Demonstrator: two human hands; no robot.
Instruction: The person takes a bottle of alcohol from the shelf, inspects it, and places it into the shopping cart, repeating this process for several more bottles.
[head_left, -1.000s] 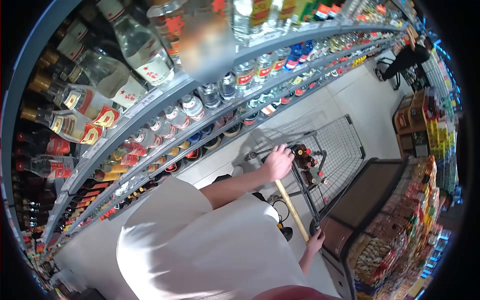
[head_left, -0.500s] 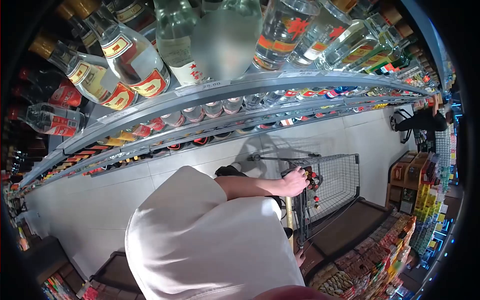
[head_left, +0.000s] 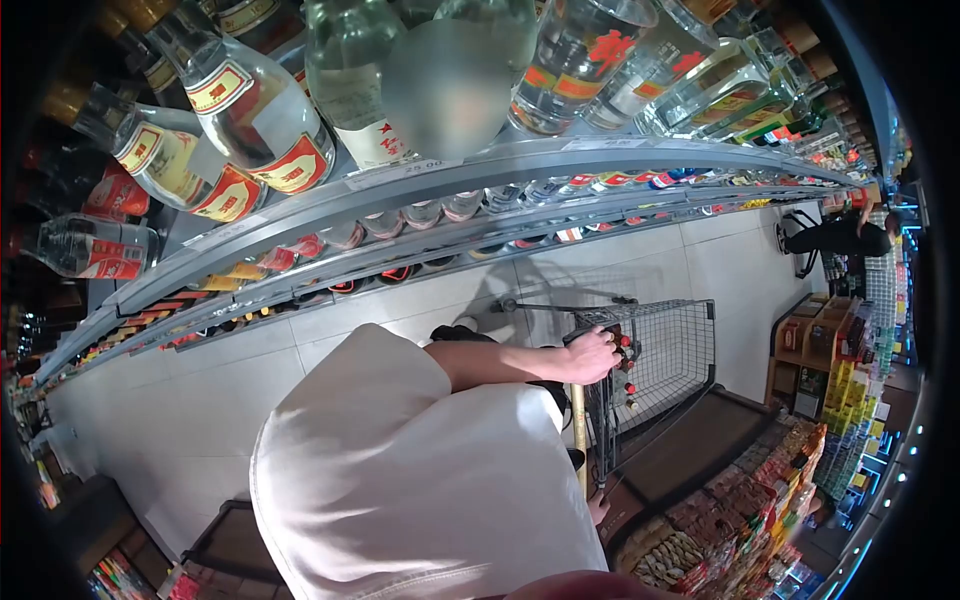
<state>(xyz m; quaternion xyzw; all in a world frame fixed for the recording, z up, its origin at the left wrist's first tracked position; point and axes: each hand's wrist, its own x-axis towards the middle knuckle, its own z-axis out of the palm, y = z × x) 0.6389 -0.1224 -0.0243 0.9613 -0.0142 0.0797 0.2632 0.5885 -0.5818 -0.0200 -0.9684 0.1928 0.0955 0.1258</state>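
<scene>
The left hand (head_left: 593, 355) is curled closed on the handle's (head_left: 579, 425) left end; the right hand (head_left: 598, 507), mostly hidden, is by its right end, grip unclear. Bottles (head_left: 626, 343) sit in the cart's (head_left: 682, 345) near end.

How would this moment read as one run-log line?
left hand: on yellow cart handle | right hand: by its other end, mostly hidden | grey wire shopping cart: red-capped bottles inside | alongside: grey shelf of labelled bottles

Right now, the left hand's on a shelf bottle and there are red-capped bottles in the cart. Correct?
One error: the left hand is on the cart handle, not a shelf bottle, per the head view. The rest holds: red-capped bottles are in the cart.
</scene>
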